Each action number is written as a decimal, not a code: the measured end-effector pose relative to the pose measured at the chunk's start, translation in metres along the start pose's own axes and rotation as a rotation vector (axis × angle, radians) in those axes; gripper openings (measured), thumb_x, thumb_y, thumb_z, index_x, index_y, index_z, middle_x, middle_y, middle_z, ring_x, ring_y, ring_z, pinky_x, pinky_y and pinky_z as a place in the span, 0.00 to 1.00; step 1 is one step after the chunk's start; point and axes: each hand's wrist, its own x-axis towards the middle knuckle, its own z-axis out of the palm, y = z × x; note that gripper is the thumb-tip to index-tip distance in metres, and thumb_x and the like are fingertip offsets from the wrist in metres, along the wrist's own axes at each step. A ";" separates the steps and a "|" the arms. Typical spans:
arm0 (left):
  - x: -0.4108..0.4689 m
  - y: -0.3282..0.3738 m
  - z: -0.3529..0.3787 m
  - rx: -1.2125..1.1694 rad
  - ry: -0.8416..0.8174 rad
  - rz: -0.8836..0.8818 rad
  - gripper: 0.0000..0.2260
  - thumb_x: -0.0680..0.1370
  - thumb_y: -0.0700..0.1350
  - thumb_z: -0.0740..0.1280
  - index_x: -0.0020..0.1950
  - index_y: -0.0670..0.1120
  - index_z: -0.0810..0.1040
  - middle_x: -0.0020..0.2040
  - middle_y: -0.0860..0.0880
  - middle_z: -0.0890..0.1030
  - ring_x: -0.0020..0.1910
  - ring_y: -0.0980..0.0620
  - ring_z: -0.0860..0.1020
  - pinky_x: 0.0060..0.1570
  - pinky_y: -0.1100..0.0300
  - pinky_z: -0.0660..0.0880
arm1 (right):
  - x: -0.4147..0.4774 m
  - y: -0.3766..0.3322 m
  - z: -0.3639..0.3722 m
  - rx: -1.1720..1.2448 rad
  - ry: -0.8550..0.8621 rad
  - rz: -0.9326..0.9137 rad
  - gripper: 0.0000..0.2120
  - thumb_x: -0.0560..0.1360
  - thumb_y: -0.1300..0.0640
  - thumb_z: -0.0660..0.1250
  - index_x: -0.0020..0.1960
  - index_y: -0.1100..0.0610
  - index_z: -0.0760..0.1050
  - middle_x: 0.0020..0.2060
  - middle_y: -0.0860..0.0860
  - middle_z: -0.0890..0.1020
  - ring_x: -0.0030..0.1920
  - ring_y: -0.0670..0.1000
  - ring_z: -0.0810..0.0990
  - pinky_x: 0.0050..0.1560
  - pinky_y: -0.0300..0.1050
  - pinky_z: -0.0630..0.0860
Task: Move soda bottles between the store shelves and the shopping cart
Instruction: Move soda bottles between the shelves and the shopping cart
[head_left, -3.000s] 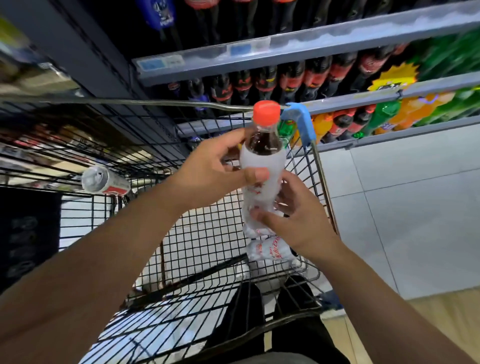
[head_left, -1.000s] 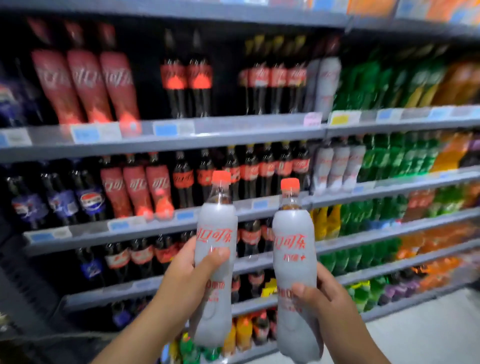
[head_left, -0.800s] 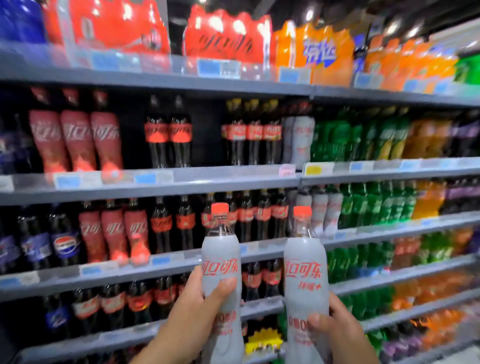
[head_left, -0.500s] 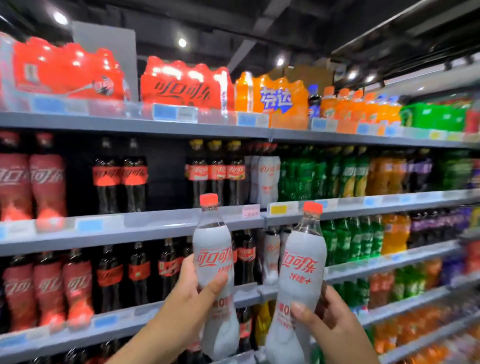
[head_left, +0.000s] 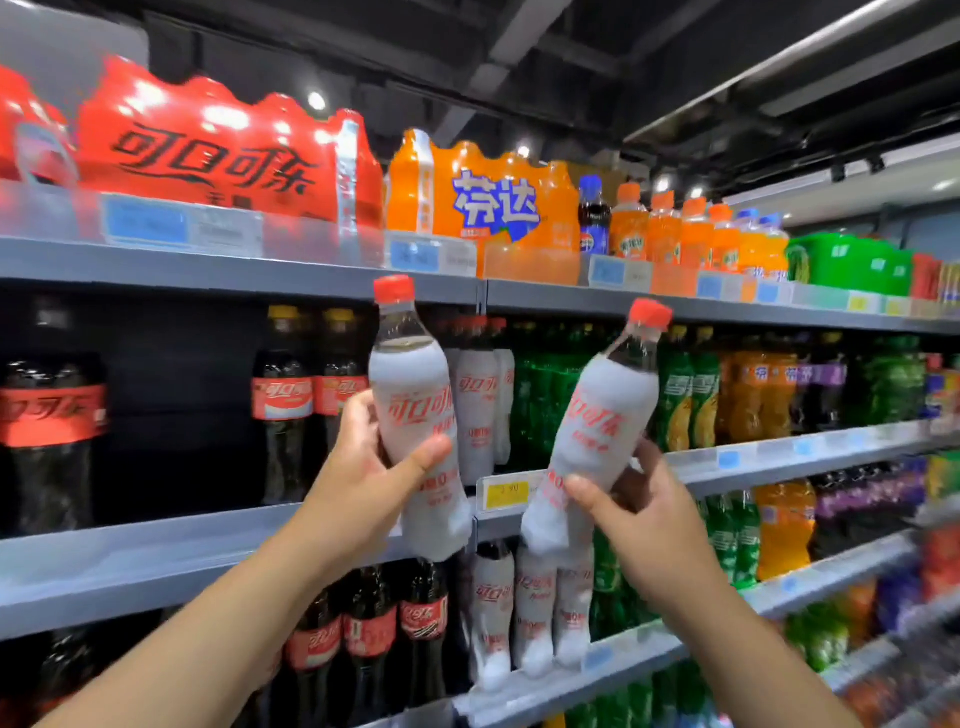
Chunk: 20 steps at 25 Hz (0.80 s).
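The left hand (head_left: 358, 488) is gripping the left cola bottle (head_left: 413, 384), a white-sleeved bottle with a red cap. The fingers are curling round the back of the sleeve, and the left thumb (head_left: 431, 453) is pressing across its front at mid-height. This bottle is standing almost upright, with the cap pointing to 12 o'clock and the base projecting below the thumb.

The right hand (head_left: 649, 525) is gripping the right cola bottle (head_left: 597, 431), of the same kind, round its lower half. The right thumb (head_left: 584, 491) is lying across the front of the sleeve, and the fingers are wrapping behind it. This bottle is tilting, with the cap pointing to 1 o'clock. It is sitting at 3 o'clock from the left cola bottle, and the two are apart.

Both bottles are being held in the air in front of the store shelves (head_left: 156, 540). Between them, matching white-sleeved bottles (head_left: 478, 400) are standing on the middle shelf, above a yellow price tag (head_left: 506, 491). A lower row of white-sleeved bottles (head_left: 530, 608) is standing at 6 o'clock from the held bottles. Green bottles (head_left: 535, 395) are standing at 3 o'clock from the matching bottles. On the top shelf, red multipacks (head_left: 208, 156) are sitting at 11 o'clock and an orange multipack (head_left: 483, 202) at 12 o'clock.
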 end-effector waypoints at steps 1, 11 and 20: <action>0.012 -0.004 0.004 0.012 -0.009 0.018 0.32 0.64 0.58 0.75 0.65 0.57 0.68 0.57 0.59 0.83 0.58 0.60 0.81 0.50 0.64 0.81 | 0.017 0.005 -0.002 -0.003 0.022 -0.029 0.27 0.65 0.41 0.77 0.60 0.35 0.72 0.51 0.33 0.85 0.51 0.36 0.84 0.44 0.31 0.81; 0.083 -0.036 0.049 0.127 0.109 0.159 0.29 0.67 0.45 0.78 0.61 0.58 0.66 0.59 0.51 0.80 0.57 0.59 0.82 0.47 0.68 0.79 | 0.145 0.073 -0.015 0.010 0.012 -0.157 0.22 0.73 0.56 0.78 0.62 0.43 0.74 0.50 0.34 0.85 0.50 0.37 0.84 0.45 0.29 0.79; 0.089 -0.073 0.067 0.328 0.200 0.134 0.28 0.66 0.51 0.78 0.61 0.56 0.69 0.57 0.59 0.82 0.57 0.58 0.82 0.49 0.69 0.79 | 0.194 0.124 -0.017 -0.076 -0.235 -0.142 0.23 0.72 0.54 0.78 0.64 0.50 0.75 0.54 0.41 0.84 0.53 0.37 0.82 0.52 0.32 0.78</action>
